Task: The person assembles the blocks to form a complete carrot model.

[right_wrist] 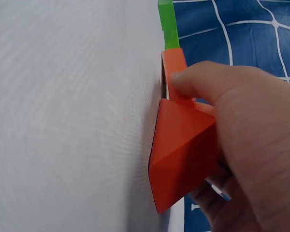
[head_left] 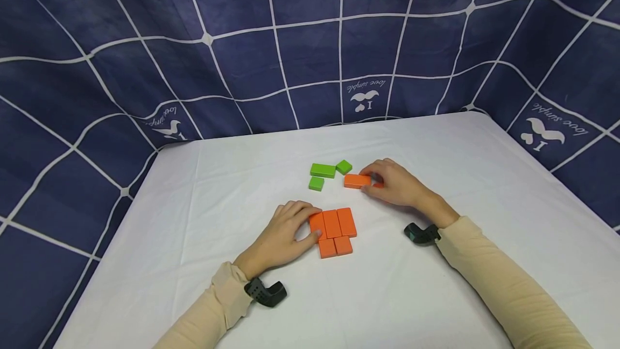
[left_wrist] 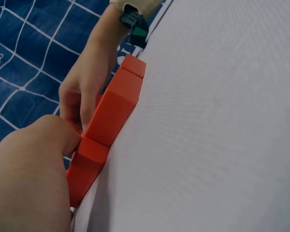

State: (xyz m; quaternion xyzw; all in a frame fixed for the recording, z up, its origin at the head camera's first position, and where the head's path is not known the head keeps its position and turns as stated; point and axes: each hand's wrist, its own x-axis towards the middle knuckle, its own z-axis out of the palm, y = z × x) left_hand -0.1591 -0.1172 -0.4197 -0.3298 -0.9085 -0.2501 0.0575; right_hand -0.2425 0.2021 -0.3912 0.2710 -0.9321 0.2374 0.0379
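Several orange blocks (head_left: 332, 224) lie side by side on the white table in the head view, long ones at the back and two short ones (head_left: 343, 245) in front. My left hand (head_left: 281, 238) holds the leftmost long block between thumb and index finger. Farther back, my right hand (head_left: 394, 183) pinches an orange rectangular block (head_left: 355, 181) between thumb and fingers. Another orange block (right_wrist: 181, 150), with a pointed corner, sits just under that palm in the right wrist view; in the head view the hand mostly hides it.
Three green blocks lie left of my right hand: a long one (head_left: 323, 170) and two small ones, one behind (head_left: 344, 166) and one in front (head_left: 316, 183). A dark blue checked cloth (head_left: 310, 53) hangs behind the white-covered table (head_left: 242, 176).
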